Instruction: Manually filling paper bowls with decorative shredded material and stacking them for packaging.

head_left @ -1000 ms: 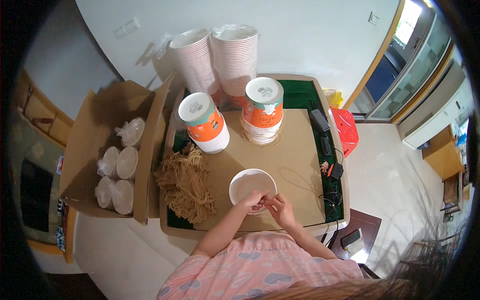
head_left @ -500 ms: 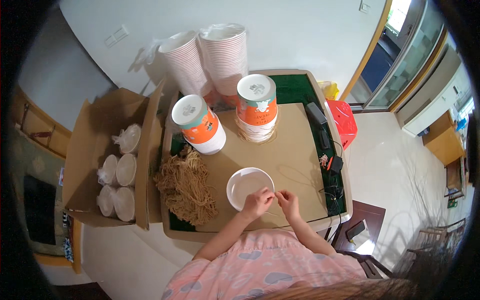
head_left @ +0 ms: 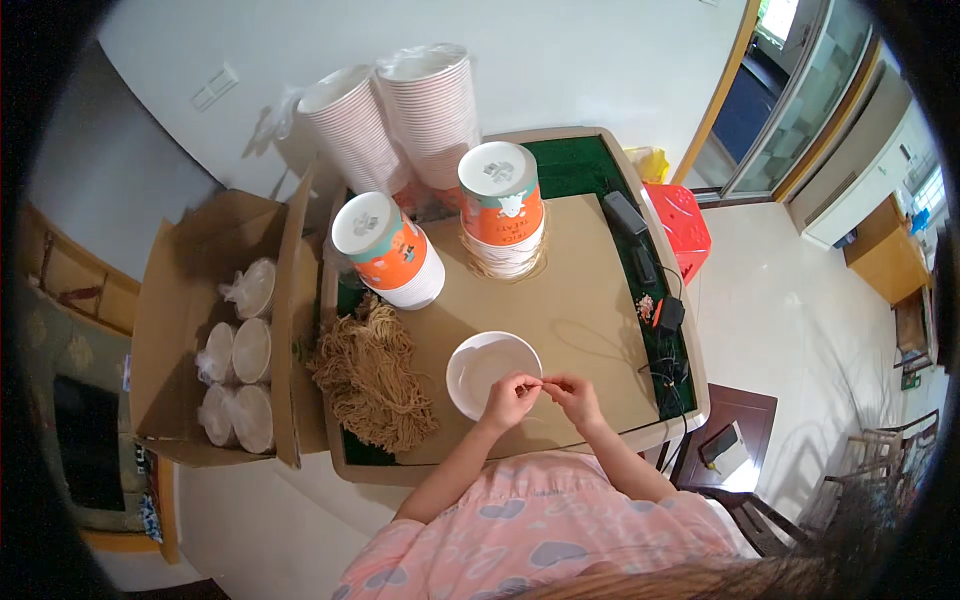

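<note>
Head view: hands (head_left: pixel 545 395) pinch cord (head_left: pixel 545 381) at bowl's (head_left: pixel 478 372) rim.

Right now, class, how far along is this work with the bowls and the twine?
Done: two stacks of printed bowls stand at the back of the table. In hand: the left hand and right hand pinch a thin strand between them beside one white bowl. Left: the twine heap and the tall cup stacks look untouched.

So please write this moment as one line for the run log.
left hand: pinching thin strand over white bowl | right hand: pinching same strand | straw bundle: left of bowl
</note>
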### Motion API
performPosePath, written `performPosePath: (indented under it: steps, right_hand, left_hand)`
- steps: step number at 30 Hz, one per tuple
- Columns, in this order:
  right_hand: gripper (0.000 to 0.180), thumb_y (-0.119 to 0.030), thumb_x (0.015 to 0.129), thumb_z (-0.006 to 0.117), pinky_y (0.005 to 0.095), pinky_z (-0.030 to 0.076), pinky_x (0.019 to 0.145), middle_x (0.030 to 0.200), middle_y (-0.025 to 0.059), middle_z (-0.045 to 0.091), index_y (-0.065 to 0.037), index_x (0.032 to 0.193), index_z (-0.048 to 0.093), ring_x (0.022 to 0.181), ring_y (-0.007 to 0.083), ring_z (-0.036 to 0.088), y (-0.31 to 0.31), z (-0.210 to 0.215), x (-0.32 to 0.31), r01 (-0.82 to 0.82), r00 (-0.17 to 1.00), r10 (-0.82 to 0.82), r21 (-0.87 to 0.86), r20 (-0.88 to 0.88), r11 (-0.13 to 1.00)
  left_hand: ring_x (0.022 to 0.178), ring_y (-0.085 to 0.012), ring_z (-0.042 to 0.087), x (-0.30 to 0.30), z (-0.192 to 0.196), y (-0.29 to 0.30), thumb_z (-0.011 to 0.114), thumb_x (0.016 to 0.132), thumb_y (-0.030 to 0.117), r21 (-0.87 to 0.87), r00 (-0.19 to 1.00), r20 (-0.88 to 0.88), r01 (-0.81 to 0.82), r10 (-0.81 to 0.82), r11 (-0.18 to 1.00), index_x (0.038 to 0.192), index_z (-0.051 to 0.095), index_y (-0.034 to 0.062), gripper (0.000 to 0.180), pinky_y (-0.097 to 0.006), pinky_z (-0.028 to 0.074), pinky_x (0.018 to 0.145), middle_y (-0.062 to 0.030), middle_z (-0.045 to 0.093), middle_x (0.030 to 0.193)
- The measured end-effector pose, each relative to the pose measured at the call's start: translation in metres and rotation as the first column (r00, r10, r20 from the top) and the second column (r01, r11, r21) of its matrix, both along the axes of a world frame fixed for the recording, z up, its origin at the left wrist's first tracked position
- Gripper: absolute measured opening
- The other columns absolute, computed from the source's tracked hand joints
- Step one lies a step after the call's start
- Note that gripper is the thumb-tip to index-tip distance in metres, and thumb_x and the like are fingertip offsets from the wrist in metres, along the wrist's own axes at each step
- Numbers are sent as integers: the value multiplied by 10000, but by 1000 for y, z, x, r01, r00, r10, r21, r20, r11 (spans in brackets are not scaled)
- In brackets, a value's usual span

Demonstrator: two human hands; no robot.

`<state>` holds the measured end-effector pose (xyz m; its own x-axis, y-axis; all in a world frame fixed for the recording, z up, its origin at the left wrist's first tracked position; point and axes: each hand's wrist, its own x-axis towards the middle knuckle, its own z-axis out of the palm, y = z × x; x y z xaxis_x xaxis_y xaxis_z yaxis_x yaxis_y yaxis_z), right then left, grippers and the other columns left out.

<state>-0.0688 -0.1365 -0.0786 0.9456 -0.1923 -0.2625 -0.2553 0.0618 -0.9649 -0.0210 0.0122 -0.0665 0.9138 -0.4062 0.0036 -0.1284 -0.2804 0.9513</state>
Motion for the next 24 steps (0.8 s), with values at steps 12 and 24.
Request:
performPosePath:
  steps: [12,24]
  right_hand:
    - [140,-127,836,596,199,349,465,630,-7,528,8,864,616,521,63,459,3,2,4,73,985,-20,311,-170,948]
    - [151,-126,828,616,198,360,473,657,-8,546,9,896,616,534,59,468,8,1,2,123,976,-43,379,-212,917]
  left_hand:
    - [604,-180,576,-6,3,-5,662,734,69,155,967,229,-152,114,976,792,605,32,90,-294,457,548,-86,600,739]
    - [562,-198,588,-9,3,-8,655,722,89,148,968,167,-213,188,966,764,623,23,84,-305,468,532,-106,612,685]
